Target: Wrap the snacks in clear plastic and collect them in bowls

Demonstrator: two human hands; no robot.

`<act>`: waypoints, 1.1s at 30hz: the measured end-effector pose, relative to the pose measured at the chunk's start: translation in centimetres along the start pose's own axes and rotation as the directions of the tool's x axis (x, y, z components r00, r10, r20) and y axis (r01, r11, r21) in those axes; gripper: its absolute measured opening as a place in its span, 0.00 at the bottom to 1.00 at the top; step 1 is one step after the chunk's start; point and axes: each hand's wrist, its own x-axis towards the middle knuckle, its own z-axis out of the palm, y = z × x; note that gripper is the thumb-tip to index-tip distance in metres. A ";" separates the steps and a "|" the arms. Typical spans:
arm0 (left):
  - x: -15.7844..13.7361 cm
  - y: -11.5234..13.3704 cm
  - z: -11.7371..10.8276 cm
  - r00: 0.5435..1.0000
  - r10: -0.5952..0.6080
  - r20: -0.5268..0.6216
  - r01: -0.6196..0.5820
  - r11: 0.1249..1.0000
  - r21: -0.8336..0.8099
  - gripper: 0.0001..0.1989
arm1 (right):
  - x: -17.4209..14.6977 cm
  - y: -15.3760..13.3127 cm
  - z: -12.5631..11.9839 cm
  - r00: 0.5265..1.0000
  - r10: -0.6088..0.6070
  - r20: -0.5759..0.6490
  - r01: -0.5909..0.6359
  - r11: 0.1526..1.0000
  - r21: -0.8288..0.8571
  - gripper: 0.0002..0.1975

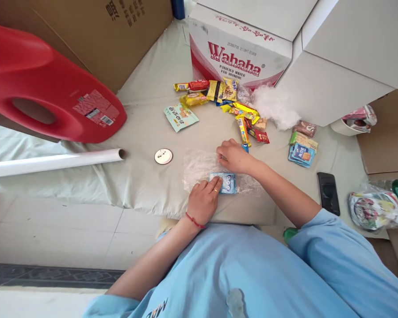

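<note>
A clear plastic bag (196,167) lies flat on the cloth-covered table in front of me, with a blue snack packet (230,183) on or inside it; I cannot tell which. My left hand (204,198) rests on the packet, fingers stretched out and pressing its left part. At the bag's upper edge, my right hand (235,157) has its fingers curled and closed on the plastic, though the fingertips are partly hidden. Just beyond it lie a yellow snack bar (243,131) and a small red packet (262,136).
Snacks (215,90) lie heaped before a Wahaba-style water carton marked Wahaha (234,59). Left are a mint pouch (181,117), round badge (163,156), white tube (53,162) and red jug (53,79). Right are stacked packets (301,153), a phone (328,193) and fluffy white filling (275,104).
</note>
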 end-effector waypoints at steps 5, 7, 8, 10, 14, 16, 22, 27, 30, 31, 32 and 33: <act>0.5 0.3 -0.4 0.999 -0.037 0.004 0.037 0.999 -0.023 0.22 | -4.4 -2.5 0.2 0.991 -0.132 0.022 0.133 0.985 -0.111 0.12; 0.2 -0.2 -0.7 0.998 -0.055 -0.001 0.055 0.994 -0.094 0.19 | -6.3 -3.3 1.9 0.981 -0.184 0.066 0.191 0.975 -0.117 0.14; -0.2 -0.6 -0.9 0.998 -0.056 -0.008 0.054 0.986 -0.158 0.18 | -7.2 -3.6 2.9 0.976 -0.199 0.083 0.208 0.973 -0.105 0.16; -1.2 -1.9 -1.5 0.997 -0.070 -0.033 0.055 0.939 -0.341 0.18 | -8.4 -3.8 4.9 0.973 -0.205 0.102 0.214 0.973 -0.083 0.23; -2.9 -4.9 -3.4 0.884 -0.455 -0.108 0.286 0.708 -0.646 0.14 | -9.5 -4.1 7.1 0.970 -0.236 0.067 0.239 0.970 -0.043 0.26; -2.6 -5.9 -4.3 0.712 -0.685 -0.153 0.433 0.600 -0.672 0.12 | -9.5 -4.5 7.1 0.973 -0.227 0.049 0.228 0.974 -0.012 0.24; 0.2 -5.1 -5.2 0.821 -0.568 -0.058 0.528 0.794 -0.302 0.18 | -9.0 -4.9 6.7 0.986 -0.153 0.066 0.148 0.986 0.077 0.17; 0.4 -2.8 -6.9 0.839 -0.514 0.180 0.543 0.763 -0.351 0.09 | -8.9 -4.5 6.9 0.989 -0.139 0.053 0.127 0.976 0.176 0.16; 1.3 -0.9 -7.8 0.820 -0.512 0.257 0.559 0.621 -0.549 0.11 | -9.0 -4.7 7.1 0.988 -0.153 0.032 0.145 0.974 0.175 0.18; 1.8 -0.2 -7.7 0.834 -0.490 0.254 0.531 0.590 -0.608 0.10 | -9.1 -4.7 7.2 0.988 -0.156 0.008 0.152 0.971 0.187 0.18; 2.3 0.4 -7.6 0.857 -0.453 0.244 0.490 0.575 -0.655 0.08 | -9.3 -4.6 7.3 0.986 -0.163 -0.028 0.165 0.963 0.212 0.18; 2.8 1.0 -7.2 0.884 -0.405 0.234 0.445 0.577 -0.685 0.07 | -9.6 -4.4 7.4 0.982 -0.176 -0.069 0.187 0.950 0.249 0.17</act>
